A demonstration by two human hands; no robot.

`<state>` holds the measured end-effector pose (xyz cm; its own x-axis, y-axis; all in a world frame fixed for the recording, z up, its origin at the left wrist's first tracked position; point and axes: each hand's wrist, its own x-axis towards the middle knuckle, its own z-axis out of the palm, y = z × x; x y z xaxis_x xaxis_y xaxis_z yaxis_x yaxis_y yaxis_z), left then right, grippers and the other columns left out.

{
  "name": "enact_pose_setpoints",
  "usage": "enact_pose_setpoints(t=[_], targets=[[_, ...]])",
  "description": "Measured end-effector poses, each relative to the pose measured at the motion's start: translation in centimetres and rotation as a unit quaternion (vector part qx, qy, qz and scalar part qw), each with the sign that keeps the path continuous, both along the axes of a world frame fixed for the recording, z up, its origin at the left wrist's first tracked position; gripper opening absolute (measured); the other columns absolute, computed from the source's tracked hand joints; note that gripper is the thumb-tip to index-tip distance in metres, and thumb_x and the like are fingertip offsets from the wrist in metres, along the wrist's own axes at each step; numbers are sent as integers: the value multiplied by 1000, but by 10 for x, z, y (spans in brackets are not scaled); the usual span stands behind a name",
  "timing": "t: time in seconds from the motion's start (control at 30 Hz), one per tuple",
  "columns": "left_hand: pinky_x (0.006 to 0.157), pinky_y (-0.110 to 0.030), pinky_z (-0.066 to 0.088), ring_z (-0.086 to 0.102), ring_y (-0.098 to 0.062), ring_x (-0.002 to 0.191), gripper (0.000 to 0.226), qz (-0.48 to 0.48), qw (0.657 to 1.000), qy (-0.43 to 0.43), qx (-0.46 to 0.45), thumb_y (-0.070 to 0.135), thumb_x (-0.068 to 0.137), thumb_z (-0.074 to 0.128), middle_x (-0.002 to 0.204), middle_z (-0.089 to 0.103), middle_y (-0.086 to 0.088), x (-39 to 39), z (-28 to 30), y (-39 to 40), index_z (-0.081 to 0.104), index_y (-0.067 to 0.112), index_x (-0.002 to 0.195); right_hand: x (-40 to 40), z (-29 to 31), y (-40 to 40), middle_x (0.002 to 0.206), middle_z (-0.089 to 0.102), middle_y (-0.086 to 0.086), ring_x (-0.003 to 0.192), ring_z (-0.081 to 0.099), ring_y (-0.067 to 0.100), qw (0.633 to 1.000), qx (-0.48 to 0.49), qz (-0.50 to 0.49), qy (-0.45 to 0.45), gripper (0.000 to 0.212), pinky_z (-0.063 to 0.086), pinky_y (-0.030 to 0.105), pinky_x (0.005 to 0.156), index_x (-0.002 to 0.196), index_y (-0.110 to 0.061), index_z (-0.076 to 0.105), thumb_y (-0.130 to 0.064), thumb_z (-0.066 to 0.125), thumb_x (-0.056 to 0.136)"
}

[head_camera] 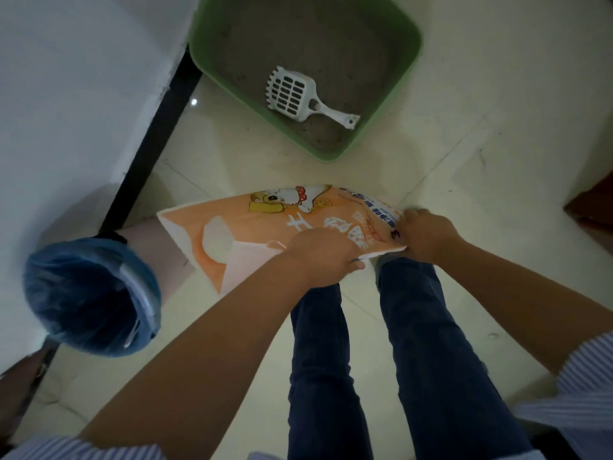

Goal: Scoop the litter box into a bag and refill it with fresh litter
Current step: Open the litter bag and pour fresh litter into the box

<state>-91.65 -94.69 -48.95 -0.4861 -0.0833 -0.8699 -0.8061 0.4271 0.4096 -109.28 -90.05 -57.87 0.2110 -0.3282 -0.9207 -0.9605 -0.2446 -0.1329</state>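
Both-handed, left hand (326, 252) and right hand (426, 234), fingers curled tight on the orange litter bag (265, 224) edge.

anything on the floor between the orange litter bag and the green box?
Nothing. In the head view, only bare pale floor tile separates the litter bag from the green litter box. The white scoop lies inside the box, on the litter.

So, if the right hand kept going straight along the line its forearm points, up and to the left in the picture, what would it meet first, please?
The right hand already grips the orange litter bag, so it would push into that; beyond the bag lies bare floor, then perhaps the green litter box, though depth is unclear.
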Motion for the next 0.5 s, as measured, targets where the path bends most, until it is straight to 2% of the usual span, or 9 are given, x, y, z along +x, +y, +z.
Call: enact_pose_setpoints(t=[0.07,0.13,0.27,0.4,0.5], targets=[[81,-31,41,53,-25,108,42,-22,1000,7,-11,37,101,28,117,59,-9,-1,14,-3,57,10,117,5,7,-5,118,56,11,110,55,27,1000,18,16,14,35,48,36,87,121,-6,48,-26,48,92],[83,-32,42,53,-24,109,41,-49,998,10,-23,35,102,28,119,58,-8,3,28,-8,56,10,118,11,15,-12,117,59,8,110,56,24,997,47,62,-16,29,48,32,92,118,-6,54,-16,39,95],[80,-32,43,55,-23,110,28,-88,989,-24,-120,23,101,34,121,57,-4,27,52,-35,53,17,122,20,50,-31,119,61,6,110,58,23,987,60,140,-57,30,46,30,92,118,-9,55,-20,36,97],[71,-32,38,57,-26,107,34,-100,973,-35,-204,10,98,37,120,57,-7,20,78,-57,45,15,130,7,89,-38,126,56,12,116,54,26,994,70,74,-50,36,44,32,99,125,-4,49,-25,38,97],[73,-33,39,56,-29,108,41,-18,971,-36,-234,9,94,39,119,56,-10,9,90,-72,41,16,134,-8,115,-50,125,57,14,115,55,27,995,61,69,-36,35,43,32,97,124,-3,49,-23,36,98]])
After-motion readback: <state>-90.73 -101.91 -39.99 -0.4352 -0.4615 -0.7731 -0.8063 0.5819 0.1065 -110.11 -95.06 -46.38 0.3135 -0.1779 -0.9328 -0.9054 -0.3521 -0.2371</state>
